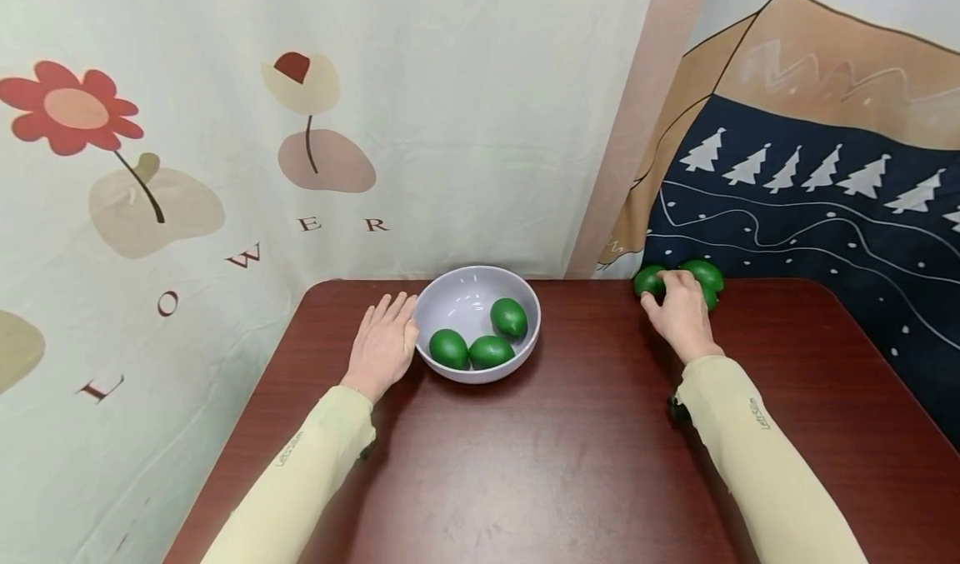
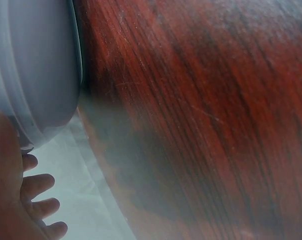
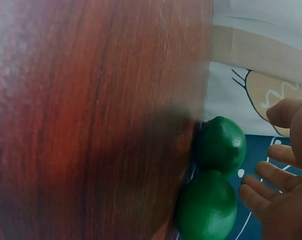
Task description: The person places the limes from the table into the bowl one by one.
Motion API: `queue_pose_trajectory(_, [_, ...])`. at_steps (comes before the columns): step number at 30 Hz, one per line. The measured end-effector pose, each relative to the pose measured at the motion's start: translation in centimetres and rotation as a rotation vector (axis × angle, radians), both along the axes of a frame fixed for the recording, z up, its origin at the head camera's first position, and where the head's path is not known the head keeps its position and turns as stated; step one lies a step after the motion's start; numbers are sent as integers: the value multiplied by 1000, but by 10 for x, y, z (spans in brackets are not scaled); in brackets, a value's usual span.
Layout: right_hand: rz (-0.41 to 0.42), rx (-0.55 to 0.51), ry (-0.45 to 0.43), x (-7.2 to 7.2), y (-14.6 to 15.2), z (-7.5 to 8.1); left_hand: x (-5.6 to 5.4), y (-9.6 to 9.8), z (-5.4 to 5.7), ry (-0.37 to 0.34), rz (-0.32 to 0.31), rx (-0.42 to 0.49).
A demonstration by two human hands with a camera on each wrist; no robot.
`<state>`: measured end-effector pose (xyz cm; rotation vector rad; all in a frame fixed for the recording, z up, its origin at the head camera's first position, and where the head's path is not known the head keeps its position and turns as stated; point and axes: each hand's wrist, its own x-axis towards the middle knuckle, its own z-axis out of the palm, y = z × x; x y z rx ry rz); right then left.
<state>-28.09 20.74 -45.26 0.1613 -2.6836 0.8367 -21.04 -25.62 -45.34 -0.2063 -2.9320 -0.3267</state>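
Observation:
A pale lavender bowl (image 1: 480, 289) stands at the back of the table, with green limes (image 1: 491, 352) inside. My left hand (image 1: 382, 343) is beside its left wall, fingers straight, the thumb right at the rim. In the left wrist view the bowl's outer wall (image 2: 41, 65) shows close to the thumb. At the back right, my right hand (image 1: 681, 314) reaches over a small group of limes (image 1: 703, 274), fingers loosely bent. From the right wrist view, two limes (image 3: 221, 146) lie side by side next to the spread fingers, not gripped; the hand partly hides the group in the head view.
The dark red wooden table (image 1: 555, 464) ends at a back edge just behind the bowl and the right-hand limes. A printed cloth (image 1: 480, 131) with flowers and letters hangs behind it; a navy one with white trees (image 1: 795, 181) hangs at the right.

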Motion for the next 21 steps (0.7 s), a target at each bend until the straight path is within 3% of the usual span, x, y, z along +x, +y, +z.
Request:
queue_pose_trajectory(12, [2,40,-115,-15,6,5,2,2,1,-8,6,-7])
queue_pose_trajectory(21, [6,63,-145,-26,6,7,3,2,3,-14,12,7])
